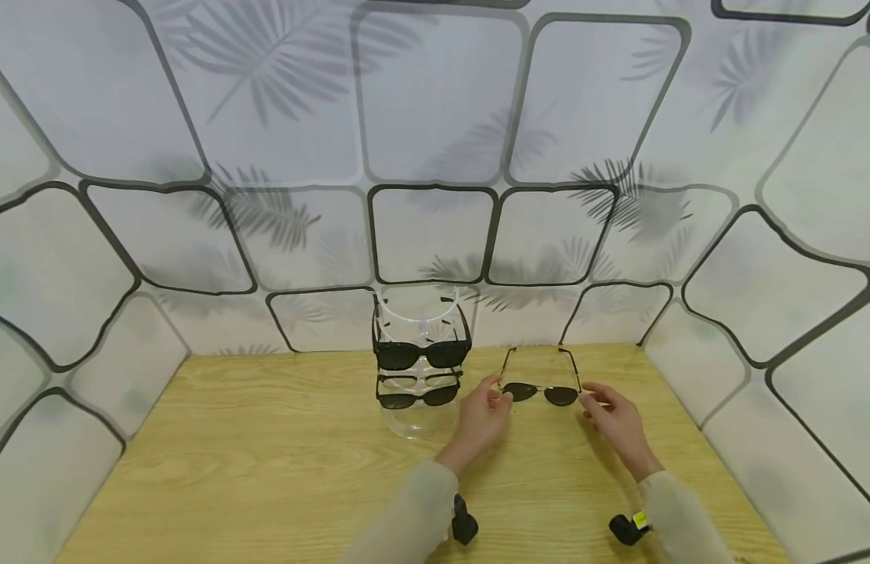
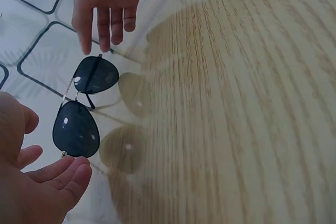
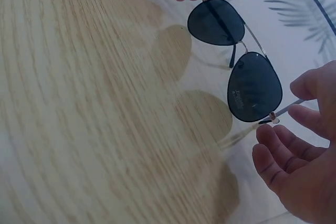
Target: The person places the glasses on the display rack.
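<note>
A pair of aviator sunglasses (image 1: 541, 392) with dark lenses and a thin frame stands on the wooden table, temples unfolded toward the back wall. My left hand (image 1: 483, 417) is at its left end; in the left wrist view the fingertips (image 2: 79, 169) lie at the lower lens edge, with the thumb apart. At the other end is my right hand (image 1: 616, 427). The right wrist view shows its fingers (image 3: 281, 148) loosely bent beside the hinge, thumb spread away from them. Whether either hand touches the frame is hard to tell.
Left of the aviators, a clear display stand (image 1: 410, 431) holds black sunglasses (image 1: 398, 356), thin-framed glasses (image 1: 400, 381) and another dark pair (image 1: 396, 402). The wooden table (image 1: 266, 454) meets patterned walls (image 1: 435, 235) at the back and sides.
</note>
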Demonstrator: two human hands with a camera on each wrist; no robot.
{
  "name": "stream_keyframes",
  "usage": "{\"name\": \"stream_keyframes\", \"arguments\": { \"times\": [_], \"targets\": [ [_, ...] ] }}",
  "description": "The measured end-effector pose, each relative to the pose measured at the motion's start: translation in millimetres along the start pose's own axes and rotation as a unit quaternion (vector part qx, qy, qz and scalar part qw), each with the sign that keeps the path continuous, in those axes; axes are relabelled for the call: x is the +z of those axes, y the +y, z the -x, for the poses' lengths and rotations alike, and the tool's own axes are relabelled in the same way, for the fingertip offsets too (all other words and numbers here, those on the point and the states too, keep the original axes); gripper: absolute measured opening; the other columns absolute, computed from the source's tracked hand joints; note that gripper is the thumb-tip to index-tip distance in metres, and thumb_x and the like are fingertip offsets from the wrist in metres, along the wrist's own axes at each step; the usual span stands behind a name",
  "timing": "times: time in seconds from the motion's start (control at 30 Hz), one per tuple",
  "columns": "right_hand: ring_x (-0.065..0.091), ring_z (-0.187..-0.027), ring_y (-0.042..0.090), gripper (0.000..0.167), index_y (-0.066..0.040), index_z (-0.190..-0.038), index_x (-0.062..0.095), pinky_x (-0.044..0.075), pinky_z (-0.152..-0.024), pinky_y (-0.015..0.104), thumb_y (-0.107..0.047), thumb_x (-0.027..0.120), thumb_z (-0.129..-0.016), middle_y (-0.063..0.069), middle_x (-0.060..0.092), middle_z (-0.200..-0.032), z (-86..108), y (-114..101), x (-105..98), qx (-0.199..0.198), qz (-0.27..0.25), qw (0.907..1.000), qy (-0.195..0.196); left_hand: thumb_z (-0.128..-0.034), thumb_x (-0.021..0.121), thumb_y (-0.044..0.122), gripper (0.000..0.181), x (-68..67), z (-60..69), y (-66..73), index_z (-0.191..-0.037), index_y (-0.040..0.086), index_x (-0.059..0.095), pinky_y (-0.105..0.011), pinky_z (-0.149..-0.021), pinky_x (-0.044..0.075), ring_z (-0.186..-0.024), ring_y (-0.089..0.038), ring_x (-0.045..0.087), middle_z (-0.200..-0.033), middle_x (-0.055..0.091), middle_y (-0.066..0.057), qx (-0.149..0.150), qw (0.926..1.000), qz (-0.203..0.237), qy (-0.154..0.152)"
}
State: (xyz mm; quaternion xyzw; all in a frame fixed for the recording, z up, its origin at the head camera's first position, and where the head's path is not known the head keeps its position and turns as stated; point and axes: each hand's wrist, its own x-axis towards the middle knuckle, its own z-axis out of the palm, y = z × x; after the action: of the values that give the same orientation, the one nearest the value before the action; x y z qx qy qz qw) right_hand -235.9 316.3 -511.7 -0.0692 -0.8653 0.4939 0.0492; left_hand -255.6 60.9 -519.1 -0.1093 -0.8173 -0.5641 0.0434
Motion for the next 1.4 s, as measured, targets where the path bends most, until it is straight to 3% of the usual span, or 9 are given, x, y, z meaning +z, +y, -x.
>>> {"name": "stream_keyframes", "arguments": {
  "times": [0.17, 0.6, 0.87, 1.03, 1.2, 1.4],
  "targets": [
    [0.068, -0.091, 0.006, 0.051, 0.000, -0.147, 0.058, 0.057, -0.074, 0.023, -0.035, 0.058, -0.110, 0.026, 0.066, -0.134, -1.7, 0.8, 4.3, 0.013, 0.006, 0.9999, 0.003, -0.1052, 0.063, 0.020, 0.043, 8.7, -3.3, -4.1, -0.145, 0.003, 0.060, -0.041, -0.087, 0.061, -0.100, -0.027, 0.074, -0.111, 0.073, -0.015, -0.024, 0.9996, 0.013, -0.009],
    [0.068, -0.081, 0.004, 0.048, 0.000, -0.143, 0.062, 0.055, -0.070, 0.021, -0.034, 0.058, -0.110, 0.020, 0.074, -0.114, -10.6, 4.5, 10.1, 0.035, -0.009, 0.9993, 0.008, -0.1061, 0.059, 0.019, 0.042, 11.9, -9.7, -7.4, -0.145, 0.004, 0.060, -0.046, -0.088, 0.059, -0.102, -0.028, 0.072, -0.124, 0.072, -0.019, -0.028, 0.9995, -0.015, -0.010],
    [0.069, -0.079, 0.005, 0.042, 0.004, -0.140, 0.063, 0.057, -0.069, 0.021, -0.025, 0.056, -0.111, 0.017, 0.077, -0.105, -13.6, 5.7, 13.8, 0.038, -0.021, 0.9990, 0.015, -0.1031, 0.061, 0.014, 0.035, 13.5, -14.3, -8.8, -0.134, 0.000, 0.069, -0.040, -0.086, 0.060, -0.100, -0.028, 0.073, -0.115, 0.076, -0.016, -0.022, 0.9996, -0.018, 0.000],
    [0.069, -0.077, 0.004, 0.040, 0.006, -0.138, 0.064, 0.057, -0.069, 0.021, -0.022, 0.055, -0.111, 0.018, 0.076, -0.107, -12.9, 5.1, 14.2, 0.041, -0.027, 0.9984, 0.027, -0.1031, 0.061, 0.012, 0.028, 13.2, -14.0, -10.3, -0.125, 0.000, 0.073, -0.035, -0.080, 0.059, -0.089, -0.022, 0.073, -0.101, 0.077, -0.011, -0.011, 0.9998, -0.018, 0.002],
    [0.069, -0.076, 0.004, 0.038, 0.006, -0.139, 0.063, 0.058, -0.070, 0.020, -0.019, 0.054, -0.111, 0.012, 0.077, -0.098, -12.3, 5.3, 13.1, 0.041, -0.039, 0.9980, 0.029, -0.0991, 0.066, 0.006, 0.021, 11.9, -12.8, -13.1, -0.116, -0.001, 0.077, -0.028, -0.072, 0.056, -0.078, -0.016, 0.068, -0.090, 0.076, -0.009, 0.012, 0.9994, -0.028, 0.016],
    [0.069, -0.075, 0.004, 0.036, 0.007, -0.138, 0.063, 0.058, -0.070, 0.019, -0.012, 0.055, -0.109, 0.007, 0.076, -0.090, -11.9, 7.4, 10.4, 0.034, -0.046, 0.9980, 0.028, -0.0979, 0.069, 0.008, 0.018, 11.4, -11.9, -15.4, -0.111, 0.002, 0.080, -0.026, -0.071, 0.055, -0.077, -0.012, 0.068, -0.090, 0.078, -0.007, 0.011, 0.9994, -0.019, 0.026]
  ]
}}
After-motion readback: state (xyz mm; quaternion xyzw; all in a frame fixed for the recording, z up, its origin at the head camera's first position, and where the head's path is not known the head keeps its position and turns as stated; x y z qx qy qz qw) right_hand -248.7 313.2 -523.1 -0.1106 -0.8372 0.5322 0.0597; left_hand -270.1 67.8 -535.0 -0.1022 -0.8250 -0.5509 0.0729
